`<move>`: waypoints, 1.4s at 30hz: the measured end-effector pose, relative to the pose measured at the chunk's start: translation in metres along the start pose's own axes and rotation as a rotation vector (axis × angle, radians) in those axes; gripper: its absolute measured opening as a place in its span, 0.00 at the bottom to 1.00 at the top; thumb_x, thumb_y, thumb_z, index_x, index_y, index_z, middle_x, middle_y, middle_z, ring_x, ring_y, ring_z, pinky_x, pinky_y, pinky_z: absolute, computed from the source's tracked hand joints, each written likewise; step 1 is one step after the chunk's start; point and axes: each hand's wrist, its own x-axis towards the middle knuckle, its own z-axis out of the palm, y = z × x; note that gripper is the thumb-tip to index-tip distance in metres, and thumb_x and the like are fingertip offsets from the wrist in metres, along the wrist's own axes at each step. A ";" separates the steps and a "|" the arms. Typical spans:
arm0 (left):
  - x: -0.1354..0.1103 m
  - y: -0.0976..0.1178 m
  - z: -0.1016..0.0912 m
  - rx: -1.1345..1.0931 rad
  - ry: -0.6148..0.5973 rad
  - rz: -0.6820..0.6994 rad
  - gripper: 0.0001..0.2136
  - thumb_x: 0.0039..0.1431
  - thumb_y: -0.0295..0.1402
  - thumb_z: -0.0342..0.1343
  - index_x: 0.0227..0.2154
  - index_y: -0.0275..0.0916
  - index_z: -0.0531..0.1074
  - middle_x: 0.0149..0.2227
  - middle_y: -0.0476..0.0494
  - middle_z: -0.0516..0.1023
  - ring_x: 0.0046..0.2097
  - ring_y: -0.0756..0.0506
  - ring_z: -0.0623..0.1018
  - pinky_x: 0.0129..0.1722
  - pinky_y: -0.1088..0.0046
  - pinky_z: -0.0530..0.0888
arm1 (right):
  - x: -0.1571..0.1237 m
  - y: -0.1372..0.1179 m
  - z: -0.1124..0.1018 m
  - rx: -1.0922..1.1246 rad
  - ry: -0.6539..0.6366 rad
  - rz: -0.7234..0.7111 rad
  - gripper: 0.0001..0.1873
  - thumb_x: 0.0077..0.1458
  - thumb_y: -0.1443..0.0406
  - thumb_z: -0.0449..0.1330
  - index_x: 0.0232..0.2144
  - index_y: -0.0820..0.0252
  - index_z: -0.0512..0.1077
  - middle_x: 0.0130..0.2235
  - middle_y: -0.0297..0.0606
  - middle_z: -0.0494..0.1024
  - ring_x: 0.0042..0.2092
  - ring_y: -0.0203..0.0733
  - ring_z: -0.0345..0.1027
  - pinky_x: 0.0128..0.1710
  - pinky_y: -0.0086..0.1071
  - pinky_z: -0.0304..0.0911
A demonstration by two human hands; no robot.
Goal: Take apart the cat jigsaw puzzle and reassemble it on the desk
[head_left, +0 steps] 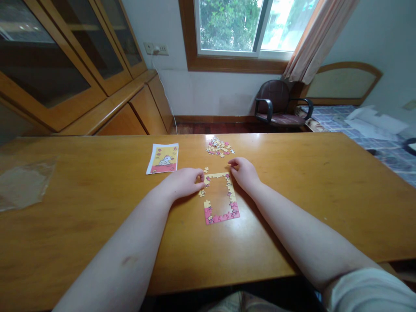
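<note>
A rectangular frame of joined jigsaw pieces (234, 208), yellow above and pink below, lies on the table with its middle unfilled. There is a gap along its left side. My left hand (186, 182) is at the upper left corner, its thumb and index finger curled around the edge of a yellow puzzle piece (207, 179). Just below those fingertips lies a loose yellow piece (202, 193), and another small piece (206, 170) lies above the corner. My right hand (243, 172) rests by the upper right corner with fingers curled together; whatever they hold is hidden.
A pile of loose puzzle pieces (219, 146) sits near the table's far edge. Left of it lies a picture card (163, 158) with a white animal on yellow and pink. A clear plastic bag (24, 184) is at far left. Beyond the wooden table (276, 251) stands a chair (276, 102).
</note>
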 end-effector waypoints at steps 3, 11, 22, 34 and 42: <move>0.000 0.002 0.000 0.014 0.162 -0.008 0.14 0.59 0.42 0.51 0.43 0.46 0.74 0.35 0.46 0.80 0.35 0.43 0.77 0.32 0.70 0.65 | -0.004 -0.004 0.006 0.310 -0.023 -0.059 0.07 0.51 0.69 0.61 0.35 0.58 0.75 0.36 0.37 0.79 0.38 0.41 0.72 0.43 0.37 0.67; -0.001 0.006 0.009 0.057 0.289 0.141 0.14 0.61 0.43 0.53 0.46 0.47 0.76 0.31 0.48 0.80 0.35 0.45 0.78 0.33 0.72 0.66 | -0.013 -0.023 0.017 0.931 -0.213 0.109 0.15 0.39 0.62 0.71 0.31 0.58 0.74 0.31 0.35 0.79 0.34 0.38 0.74 0.40 0.36 0.70; -0.001 0.008 0.012 0.021 0.355 0.124 0.15 0.60 0.43 0.54 0.46 0.45 0.76 0.32 0.47 0.80 0.33 0.46 0.77 0.33 0.72 0.66 | -0.015 -0.023 0.019 0.895 -0.217 0.111 0.15 0.40 0.59 0.70 0.30 0.59 0.74 0.31 0.36 0.79 0.33 0.39 0.74 0.38 0.36 0.70; -0.013 -0.002 0.011 -0.013 0.226 0.033 0.15 0.58 0.46 0.52 0.42 0.49 0.78 0.36 0.48 0.82 0.37 0.43 0.78 0.33 0.71 0.67 | -0.015 -0.022 0.001 0.234 -0.164 -0.355 0.04 0.56 0.67 0.60 0.32 0.58 0.75 0.32 0.37 0.77 0.36 0.40 0.70 0.39 0.34 0.65; -0.012 -0.015 0.021 -0.019 0.179 0.064 0.13 0.56 0.45 0.54 0.40 0.49 0.78 0.35 0.49 0.82 0.37 0.44 0.79 0.35 0.72 0.69 | -0.016 -0.025 0.000 0.202 -0.193 -0.396 0.05 0.57 0.68 0.59 0.32 0.59 0.75 0.32 0.37 0.76 0.35 0.39 0.69 0.39 0.33 0.64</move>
